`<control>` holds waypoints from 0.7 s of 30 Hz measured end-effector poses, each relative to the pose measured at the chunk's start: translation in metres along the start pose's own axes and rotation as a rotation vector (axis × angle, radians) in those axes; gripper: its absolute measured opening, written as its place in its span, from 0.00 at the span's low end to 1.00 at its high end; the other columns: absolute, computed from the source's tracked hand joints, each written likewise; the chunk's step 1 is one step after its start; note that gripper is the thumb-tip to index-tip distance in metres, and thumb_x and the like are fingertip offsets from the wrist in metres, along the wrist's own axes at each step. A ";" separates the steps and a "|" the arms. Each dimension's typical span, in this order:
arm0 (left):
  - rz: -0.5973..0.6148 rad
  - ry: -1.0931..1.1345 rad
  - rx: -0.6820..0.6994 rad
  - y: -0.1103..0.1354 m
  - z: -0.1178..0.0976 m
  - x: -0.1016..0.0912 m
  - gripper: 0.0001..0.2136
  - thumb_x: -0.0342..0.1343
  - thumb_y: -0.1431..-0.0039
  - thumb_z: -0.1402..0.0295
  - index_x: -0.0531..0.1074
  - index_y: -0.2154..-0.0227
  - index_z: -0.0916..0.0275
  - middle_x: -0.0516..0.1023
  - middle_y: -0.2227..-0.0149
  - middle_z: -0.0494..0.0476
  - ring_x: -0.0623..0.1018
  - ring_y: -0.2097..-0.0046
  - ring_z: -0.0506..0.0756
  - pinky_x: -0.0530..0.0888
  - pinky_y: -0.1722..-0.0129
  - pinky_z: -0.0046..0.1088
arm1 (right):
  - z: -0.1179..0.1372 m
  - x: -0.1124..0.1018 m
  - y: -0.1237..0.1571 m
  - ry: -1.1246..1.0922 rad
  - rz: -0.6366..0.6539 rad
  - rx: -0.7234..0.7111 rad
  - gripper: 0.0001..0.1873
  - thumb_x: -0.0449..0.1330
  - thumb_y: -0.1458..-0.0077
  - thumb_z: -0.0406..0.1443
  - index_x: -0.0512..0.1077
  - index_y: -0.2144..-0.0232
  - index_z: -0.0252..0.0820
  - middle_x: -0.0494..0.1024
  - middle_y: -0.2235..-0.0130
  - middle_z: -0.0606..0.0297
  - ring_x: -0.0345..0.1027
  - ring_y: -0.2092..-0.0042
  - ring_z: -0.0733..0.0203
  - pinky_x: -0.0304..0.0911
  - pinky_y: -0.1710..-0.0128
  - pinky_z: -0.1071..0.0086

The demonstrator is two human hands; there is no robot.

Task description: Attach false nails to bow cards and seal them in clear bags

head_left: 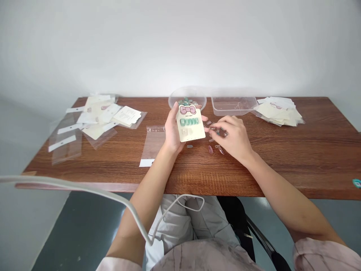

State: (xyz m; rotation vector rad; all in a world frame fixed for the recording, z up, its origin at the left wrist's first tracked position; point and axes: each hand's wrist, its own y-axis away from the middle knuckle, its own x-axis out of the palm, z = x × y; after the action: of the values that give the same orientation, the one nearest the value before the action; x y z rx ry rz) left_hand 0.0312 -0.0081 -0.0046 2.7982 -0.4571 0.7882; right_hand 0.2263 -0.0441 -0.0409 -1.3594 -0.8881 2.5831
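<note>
My left hand point(171, 130) holds up a cream card point(191, 124) printed with a pink bow; a row of green press-on nails is stuck across its middle. My right hand point(232, 137) rests on the wooden table point(296, 150) just right of the card, fingers pinched at a small nail piece among several loose pink and clear nails point(214, 146). What sits between the fingertips is too small to name. A clear zip bag point(153, 145) lies flat under my left wrist.
A round clear bowl point(187, 97) with green nails and a rectangular clear tray point(234, 105) stand at the back. Stacks of cards and clear bags lie at the left point(96, 116) and right point(278, 111). A white cable point(84, 190) crosses the front edge.
</note>
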 end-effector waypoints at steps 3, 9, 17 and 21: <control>0.011 -0.009 -0.015 0.000 0.002 0.000 0.32 0.46 0.36 0.42 0.77 0.47 0.65 0.85 0.63 0.66 0.86 0.58 0.67 0.83 0.61 0.42 | 0.004 -0.011 -0.002 -0.093 -0.143 0.001 0.07 0.63 0.36 0.40 0.81 0.61 0.49 0.79 0.62 0.60 0.72 0.59 0.50 0.66 0.54 0.51; 0.056 -0.024 -0.027 0.001 0.009 0.004 0.29 0.47 0.34 0.47 0.76 0.45 0.65 0.86 0.60 0.64 0.85 0.53 0.66 0.83 0.59 0.41 | 0.014 -0.007 0.002 -0.109 -0.124 -0.197 0.08 0.62 0.35 0.41 0.81 0.64 0.49 0.79 0.65 0.62 0.72 0.63 0.55 0.65 0.58 0.56; 0.039 -0.077 -0.035 0.004 0.021 0.013 0.24 0.50 0.35 0.49 0.80 0.51 0.63 0.86 0.59 0.63 0.84 0.49 0.67 0.82 0.54 0.43 | 0.017 0.000 0.006 -0.049 -0.049 -0.216 0.10 0.60 0.33 0.43 0.81 0.63 0.51 0.78 0.64 0.62 0.70 0.62 0.54 0.63 0.57 0.55; 0.036 -0.068 -0.027 0.004 0.021 0.014 0.23 0.50 0.34 0.51 0.81 0.54 0.63 0.86 0.58 0.63 0.83 0.46 0.67 0.81 0.52 0.42 | 0.017 0.000 0.007 -0.053 -0.032 -0.220 0.10 0.61 0.33 0.43 0.81 0.63 0.51 0.79 0.64 0.62 0.71 0.62 0.54 0.64 0.57 0.54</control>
State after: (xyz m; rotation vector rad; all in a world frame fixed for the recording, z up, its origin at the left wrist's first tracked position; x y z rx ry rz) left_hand 0.0512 -0.0208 -0.0143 2.8066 -0.5268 0.6909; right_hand 0.2148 -0.0575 -0.0370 -1.3186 -1.2233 2.5712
